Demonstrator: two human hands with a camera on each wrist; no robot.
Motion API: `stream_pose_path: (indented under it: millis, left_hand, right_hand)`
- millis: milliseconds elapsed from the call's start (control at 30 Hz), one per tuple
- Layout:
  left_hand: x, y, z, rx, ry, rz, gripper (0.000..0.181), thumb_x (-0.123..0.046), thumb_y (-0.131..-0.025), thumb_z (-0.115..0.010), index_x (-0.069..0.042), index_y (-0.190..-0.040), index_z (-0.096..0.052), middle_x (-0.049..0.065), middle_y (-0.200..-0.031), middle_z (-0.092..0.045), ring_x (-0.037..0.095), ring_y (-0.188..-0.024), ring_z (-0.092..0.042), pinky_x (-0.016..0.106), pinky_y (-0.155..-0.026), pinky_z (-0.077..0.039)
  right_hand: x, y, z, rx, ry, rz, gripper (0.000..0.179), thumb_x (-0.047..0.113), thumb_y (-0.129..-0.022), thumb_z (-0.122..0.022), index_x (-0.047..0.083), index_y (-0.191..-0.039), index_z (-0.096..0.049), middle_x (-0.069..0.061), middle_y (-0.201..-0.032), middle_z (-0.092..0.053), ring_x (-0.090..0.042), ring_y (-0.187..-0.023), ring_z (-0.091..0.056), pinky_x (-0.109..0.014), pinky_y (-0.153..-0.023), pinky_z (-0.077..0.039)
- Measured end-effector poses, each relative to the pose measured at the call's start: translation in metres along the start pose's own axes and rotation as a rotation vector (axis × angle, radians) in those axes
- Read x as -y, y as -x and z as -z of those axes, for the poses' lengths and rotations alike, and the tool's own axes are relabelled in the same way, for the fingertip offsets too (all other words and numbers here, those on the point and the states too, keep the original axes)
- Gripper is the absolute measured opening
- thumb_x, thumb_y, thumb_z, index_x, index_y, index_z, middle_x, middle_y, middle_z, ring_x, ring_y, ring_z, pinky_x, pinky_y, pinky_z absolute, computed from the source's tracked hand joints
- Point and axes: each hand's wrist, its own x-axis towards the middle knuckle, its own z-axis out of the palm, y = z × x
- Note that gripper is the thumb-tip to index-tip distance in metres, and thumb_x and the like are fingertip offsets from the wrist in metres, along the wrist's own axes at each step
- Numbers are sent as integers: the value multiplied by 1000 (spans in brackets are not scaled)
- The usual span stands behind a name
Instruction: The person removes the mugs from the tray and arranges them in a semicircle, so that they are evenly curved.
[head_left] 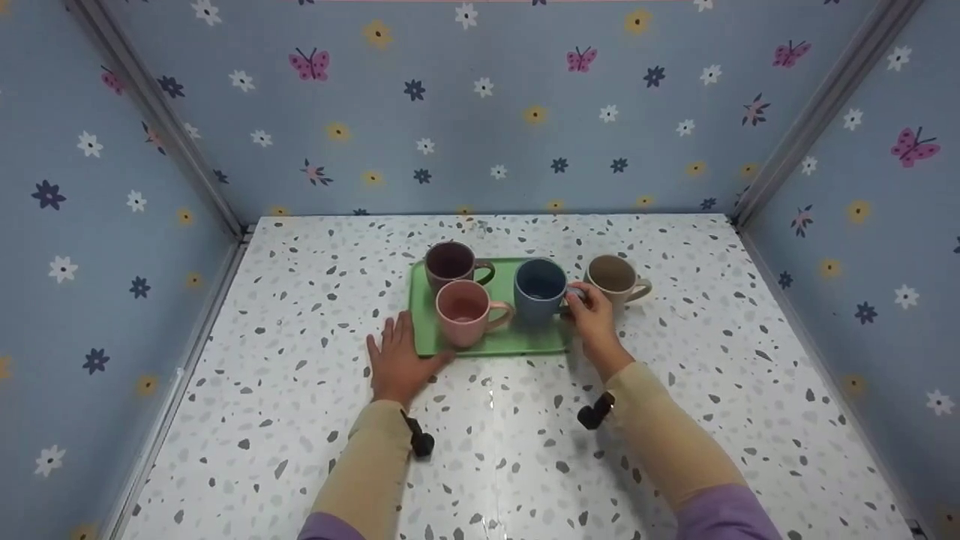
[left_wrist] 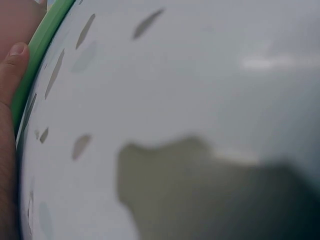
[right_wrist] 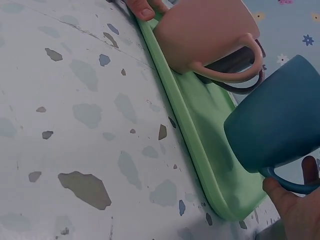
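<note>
head view shows us a blue mug (head_left: 537,301) near the right end of a green tray (head_left: 529,342). we see the right hand (head_left: 598,326) pinching its handle, with the thumb and fingers around it. the blue mug is over the tray, and in the right wrist view it leans a bit; we cannot tell if its bottom touches the tray.

to its left, we see a pink mug (head_left: 459,324) standing on the tray, near the front. just behind that is a dark brown-red mug (head_left: 442,277), partly hidden by the pink one. both of their handles point right.

the left hand (head_left: 400,365) is by the tray's front left corner. its fingers are spread out, and we see its thumb on the front edge of the tray.

just past the right end of the tray, we find a beige mug (head_left: 611,276) with its handle to the right. part of it is hidden behind the right hand.

everything sits on a white worktop (head_left: 300,300) with gray spots. around it we see blue walls (head_left: 450,60) with flowers and pink butterflies.
</note>
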Motion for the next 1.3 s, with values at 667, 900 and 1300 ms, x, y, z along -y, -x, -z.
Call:
stream_pose_path:
  millis: [667, 900, 1300]
  left_hand:
    - [5, -2, -6, -19, 26, -10, 124, -91, -78, -47, -9, -163, -11, 10, -169, -13, 32, -156, -4, 59, -121, 11]
    - [4, -2, -4, -19, 30, -13, 123, -90, -79, -48, -8, -163, -11, 11, -169, -13, 33, -156, -5, 60, -121, 12]
    - [4, -2, -5, -22, 34, -16, 123, -90, -79, -47, -8, -163, -11, 11, -169, -13, 34, -156, -5, 60, -121, 12]
  right_hand:
    - [6, 20, 33, 82, -14, -31, 21, 7, -104, -54, -1, -124, -56, -9, -114, -60, -15, -94, -66, -38, -90, -59]
    - [8, 23, 48, 97, 42, -34, 23, 9, -105, -54, -1, -125, -56, -11, -116, -62, -15, -97, -67, -40, -92, -59]
    - [6, 30, 73, 122, 73, -70, 23, 9, -106, -52, -1, -127, -53, -17, -125, -58, -17, -100, -67, -43, -97, -56]
